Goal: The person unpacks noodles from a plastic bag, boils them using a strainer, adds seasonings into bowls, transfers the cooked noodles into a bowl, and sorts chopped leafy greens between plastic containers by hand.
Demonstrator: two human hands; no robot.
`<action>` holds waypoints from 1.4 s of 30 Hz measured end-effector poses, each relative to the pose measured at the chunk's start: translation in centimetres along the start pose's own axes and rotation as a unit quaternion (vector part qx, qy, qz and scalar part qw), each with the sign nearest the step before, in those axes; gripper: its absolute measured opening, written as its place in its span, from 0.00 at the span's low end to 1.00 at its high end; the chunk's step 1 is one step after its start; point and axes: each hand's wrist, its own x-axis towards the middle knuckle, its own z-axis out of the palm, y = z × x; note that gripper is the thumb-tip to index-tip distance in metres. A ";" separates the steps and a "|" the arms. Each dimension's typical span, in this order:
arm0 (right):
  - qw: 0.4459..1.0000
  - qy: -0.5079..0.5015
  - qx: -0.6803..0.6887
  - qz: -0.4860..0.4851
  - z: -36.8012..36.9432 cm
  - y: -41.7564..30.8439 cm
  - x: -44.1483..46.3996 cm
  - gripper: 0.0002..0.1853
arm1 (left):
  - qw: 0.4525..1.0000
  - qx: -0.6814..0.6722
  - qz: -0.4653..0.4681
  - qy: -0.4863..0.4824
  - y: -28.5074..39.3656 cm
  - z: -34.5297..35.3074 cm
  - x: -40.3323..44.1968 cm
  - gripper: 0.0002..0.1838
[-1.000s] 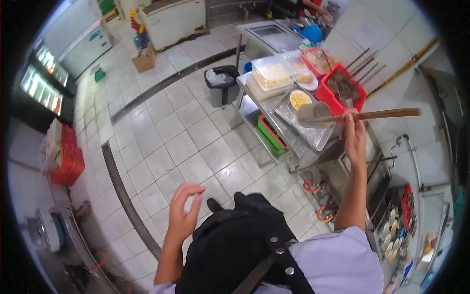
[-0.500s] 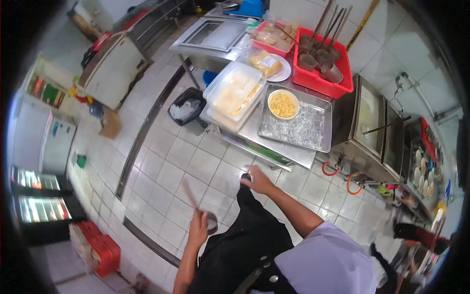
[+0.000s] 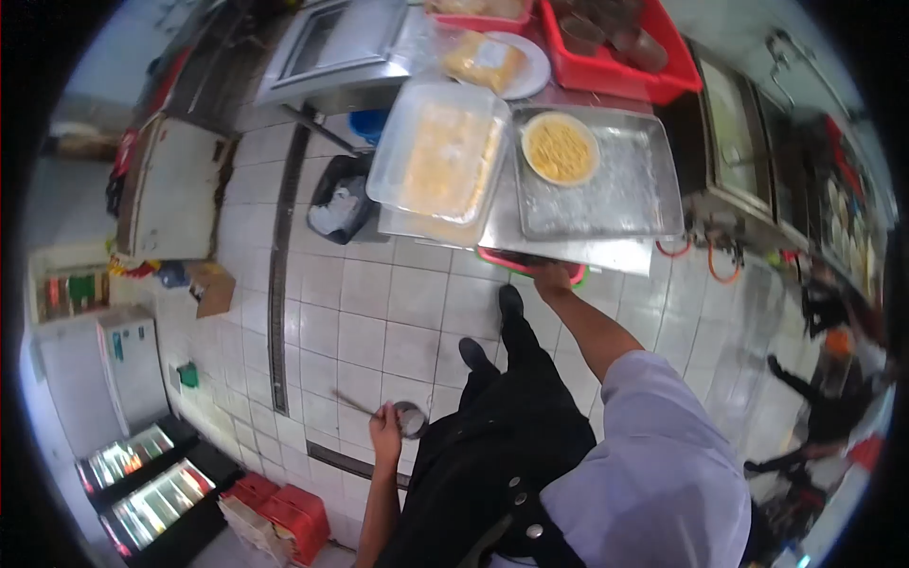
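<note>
Low beside my body, my left hand (image 3: 385, 431) is closed round the handle of a metal cup ladle (image 3: 411, 419), whose thin handle points up and left. My right hand (image 3: 552, 275) reaches to a red and green basket (image 3: 516, 262) on the shelf below the steel table's edge; its fingers are hidden in shadow there. Above, a bowl of yellow strips (image 3: 561, 149) stands in a metal tray (image 3: 630, 180), beside a lidded plastic container (image 3: 440, 156).
A red bin (image 3: 615, 80) with metal cups stands at the table's back. A black trash bin (image 3: 341, 201) is left of the table. Gas hoses and steel equipment are on the right, with people at the lower right. Red crates (image 3: 298, 521) stand at lower left.
The long-handled cup passed from my right hand to my left. My right hand then moved to the basket under the table. The view has turned and come closer to the table.
</note>
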 end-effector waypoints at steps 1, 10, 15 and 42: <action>1.000 0.001 -0.026 -0.018 0.7 -1.2 -0.9 0.22 | 0.999 -0.022 0.037 0.009 -1.3 2.1 2.7 0.24; 0.998 -0.035 0.016 -0.043 4.5 -7.4 -13.1 0.28 | 0.972 -0.047 0.002 -0.228 -4.3 19.3 20.1 0.25; 0.994 -0.065 -0.018 -0.081 5.4 -8.0 -16.5 0.30 | 0.975 0.047 0.164 -0.140 -4.9 22.2 18.8 0.29; 0.975 0.135 -0.130 -0.120 -4.6 -6.1 -4.4 0.28 | 0.977 0.080 0.004 -0.199 -4.9 19.5 16.0 0.32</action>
